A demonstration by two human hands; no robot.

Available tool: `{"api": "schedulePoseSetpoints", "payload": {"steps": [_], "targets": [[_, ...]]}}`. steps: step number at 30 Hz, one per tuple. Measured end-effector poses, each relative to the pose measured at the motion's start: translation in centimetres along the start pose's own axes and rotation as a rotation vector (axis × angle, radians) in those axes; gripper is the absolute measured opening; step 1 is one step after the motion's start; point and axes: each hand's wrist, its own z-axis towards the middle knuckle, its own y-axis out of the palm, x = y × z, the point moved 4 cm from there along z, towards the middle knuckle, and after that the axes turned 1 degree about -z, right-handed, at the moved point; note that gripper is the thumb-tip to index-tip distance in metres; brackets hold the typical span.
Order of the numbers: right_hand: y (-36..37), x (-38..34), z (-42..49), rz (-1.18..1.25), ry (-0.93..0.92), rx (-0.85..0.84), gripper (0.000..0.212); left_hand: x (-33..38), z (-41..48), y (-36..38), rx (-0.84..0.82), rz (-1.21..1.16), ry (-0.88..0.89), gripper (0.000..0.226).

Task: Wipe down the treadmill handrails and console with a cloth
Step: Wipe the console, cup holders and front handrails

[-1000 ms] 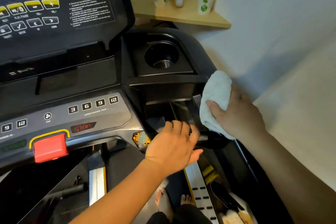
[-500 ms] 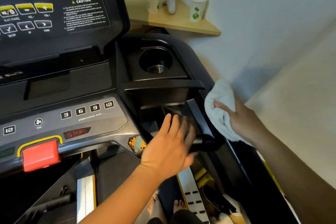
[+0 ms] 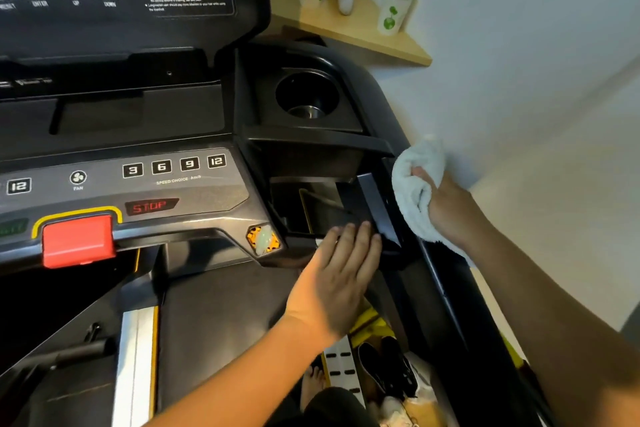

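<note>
The black treadmill console fills the left and centre, with speed buttons, a STOP display and a red safety key. My right hand grips a bunched white cloth against the outer side of the right handrail. My left hand lies with straight fingers, its fingertips resting on the inner grip bar just left of that handrail.
A round cup holder sits in the console's right wing. Behind it a wooden shelf carries two paper cups and a white bottle. A white wall runs close along the right. Shoes and bare feet show below.
My left hand let go of the grip bar and straightened its fingers. My right hand slid the cloth slightly lower and outward along the right handrail.
</note>
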Motion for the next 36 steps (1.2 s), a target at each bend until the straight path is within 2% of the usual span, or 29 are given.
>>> {"api": "schedulePoseSetpoints", "payload": {"steps": [2,5,7,11,14,16,19,22,24,26,30,34,36], "targets": [[0.6,0.5,-2.4,-0.111,0.006,0.05,0.063,0.4,0.1,0.0,0.018,-0.041,-0.061,0.072],[1.7,0.3,-4.0,-0.428,-0.065,0.145,0.089,0.5,0.2,-0.2,-0.037,-0.007,-0.059,0.078],[1.9,-0.2,-2.9,-0.465,-0.101,0.147,0.091,0.6,0.1,-0.3,-0.067,0.016,-0.055,0.082],[1.2,-0.6,0.7,-0.225,-0.15,0.035,0.074,0.6,0.3,-1.0,-0.099,0.018,-0.052,0.082],[0.3,0.5,2.4,0.021,-0.021,-0.056,0.068,0.3,0.2,-1.4,-0.144,-0.017,-0.062,0.088],[0.3,1.3,2.1,0.042,0.012,-0.067,0.069,0.4,0.1,-1.7,-0.175,-0.059,-0.067,0.089],[0.5,1.0,0.8,-0.149,0.005,-0.022,0.07,0.6,0.8,-1.9,-0.181,-0.054,-0.041,0.084],[1.5,-1.3,-0.5,-0.509,-0.053,0.047,0.083,-0.4,2.8,-2.2,-0.21,-0.072,-0.02,0.076],[2.3,-2.2,-0.5,-0.647,-0.071,0.118,0.09,-1.7,3.7,-2.2,-0.228,-0.088,0.008,0.072],[2.2,-2.8,0.4,-0.619,-0.09,0.103,0.092,-2.5,4.0,-2.0,-0.24,-0.055,0.058,0.075],[0.8,-2.5,2.3,-0.322,-0.147,-0.097,0.098,-2.3,3.4,-1.7,-0.2,-0.01,0.106,0.074],[0.2,-0.7,0.8,-0.013,-0.108,-0.029,0.099,-2.1,1.7,-2.3,-0.088,-0.03,0.167,0.068],[1.0,0.2,-0.6,-0.147,-0.105,0.019,0.092,-2.0,0.7,-2.2,-0.042,-0.062,0.157,0.07]]}}
